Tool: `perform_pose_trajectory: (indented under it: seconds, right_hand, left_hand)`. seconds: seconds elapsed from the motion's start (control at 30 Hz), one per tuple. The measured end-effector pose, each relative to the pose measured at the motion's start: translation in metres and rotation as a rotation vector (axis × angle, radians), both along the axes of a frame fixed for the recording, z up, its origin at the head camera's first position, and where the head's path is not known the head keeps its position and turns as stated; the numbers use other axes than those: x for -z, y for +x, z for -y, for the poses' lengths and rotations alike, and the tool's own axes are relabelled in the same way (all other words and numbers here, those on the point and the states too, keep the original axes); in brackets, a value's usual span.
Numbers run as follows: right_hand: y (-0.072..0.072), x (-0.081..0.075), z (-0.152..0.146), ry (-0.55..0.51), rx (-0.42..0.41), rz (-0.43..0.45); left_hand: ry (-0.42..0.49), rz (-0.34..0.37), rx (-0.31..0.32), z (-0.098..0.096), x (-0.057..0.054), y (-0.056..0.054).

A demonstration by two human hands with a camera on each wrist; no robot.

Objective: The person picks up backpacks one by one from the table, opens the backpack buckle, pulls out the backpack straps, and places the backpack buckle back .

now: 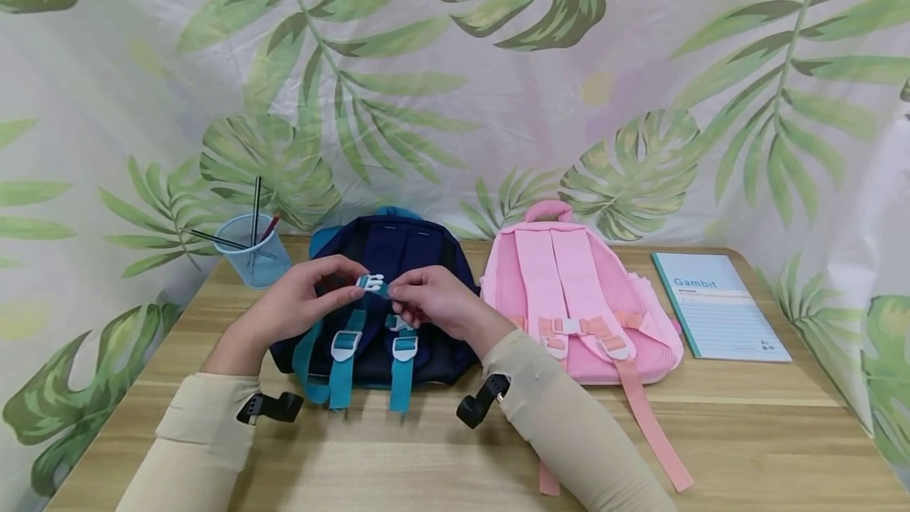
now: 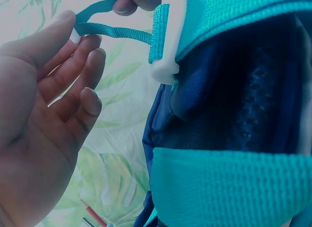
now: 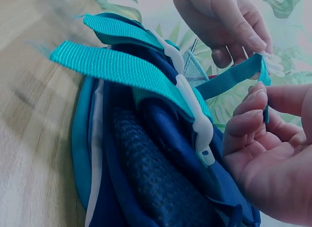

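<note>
1. Head view: a person in beige sleeves [image 1: 206, 425] worked with both hands raised over a navy bag [image 1: 419, 247], which sat back side up on the left half of a wood-grain table [image 1: 398, 464].
2. The left hand [image 1: 302, 297] pinched a white buckle [image 1: 371, 283] between thumb and fingertip, above the bag's middle; in the left wrist view its other fingers were loosely bent, and most of the buckle was hidden.
3. The right hand [image 1: 442, 300], just beside it, pinched the end of the teal strap [image 3: 231, 79] threaded at that buckle. The right wrist view showed the strap running from the bag up to the left hand, then folding down into the right hand's fingertips.
4. Below the hands, two white adjusters [image 1: 346, 344] gripped teal webbing [image 1: 400, 387], whose loose ends hung over the bag's near edge.
5. Just right of the navy bag sat a pink bag [image 1: 583, 283], its shoulder straps facing up and a white clip [image 1: 571, 326] spanning them. One long pink tail [image 1: 654, 425] trailed across the table toward the camera.
6. At the table's far left stood a blue mesh cup [image 1: 268, 265] of pencils [image 1: 256, 200], near the navy bag. On the right, beside the pink bag, lay a notebook [image 1: 725, 314] marked "Gambit."
7. Behind everything hung a pale cloth [image 1: 526, 109] printed with green leaves.
</note>
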State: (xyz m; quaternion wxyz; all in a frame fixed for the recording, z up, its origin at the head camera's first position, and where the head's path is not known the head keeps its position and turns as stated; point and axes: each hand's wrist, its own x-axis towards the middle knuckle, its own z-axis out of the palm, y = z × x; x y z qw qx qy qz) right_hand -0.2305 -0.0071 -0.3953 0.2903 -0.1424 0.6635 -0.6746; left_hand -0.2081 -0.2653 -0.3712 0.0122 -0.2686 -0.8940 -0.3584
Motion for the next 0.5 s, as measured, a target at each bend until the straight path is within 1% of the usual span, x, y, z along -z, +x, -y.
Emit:
perform_pose_trajectory:
  seconds: [0.2, 0.37, 0.5]
  right_hand:
    - [0.001, -0.0024, 0.0024, -0.015, 0.018, 0.011]
    - [0.001, -0.0025, 0.0032, -0.039, 0.037, 0.04]
    - [0.0006, -0.0025, 0.0049, -0.052, 0.045, 0.033]
  left_hand:
    - [-0.007, 0.002, -0.005, -0.0002, -0.0012, 0.0003]
    - [-0.018, -0.006, -0.016, 0.0008, -0.0016, 0.0011]
    - [-0.022, 0.0, -0.016, 0.0013, -0.0001, 0.0006]
